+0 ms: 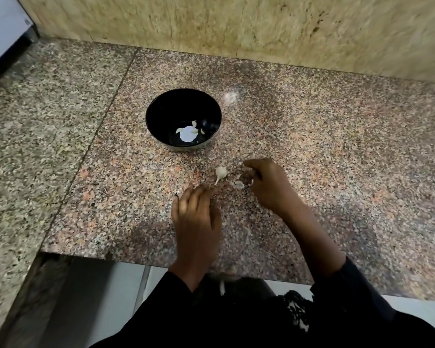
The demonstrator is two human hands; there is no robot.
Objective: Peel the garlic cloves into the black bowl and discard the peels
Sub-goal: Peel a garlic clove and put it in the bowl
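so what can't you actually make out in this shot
- Head view, right hand: its curled fingers hide whether it pinches anything; peel scraps lie beside it.
- Black bowl: a bright glare patch blurs the bottom, so the pale pieces cannot be counted.
- Left hand: motion blur smears its fingertips.
- Garlic piece: too small to tell whether it is peeled.

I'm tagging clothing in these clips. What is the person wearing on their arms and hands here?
Both hands are bare: no gloves, rings, or watch show on the left hand or the right hand. Each arm wears a loose black sleeve, ending at the left wrist and pushed further up the right forearm. A patch of black lace-like trim lies over the dark clothing below.
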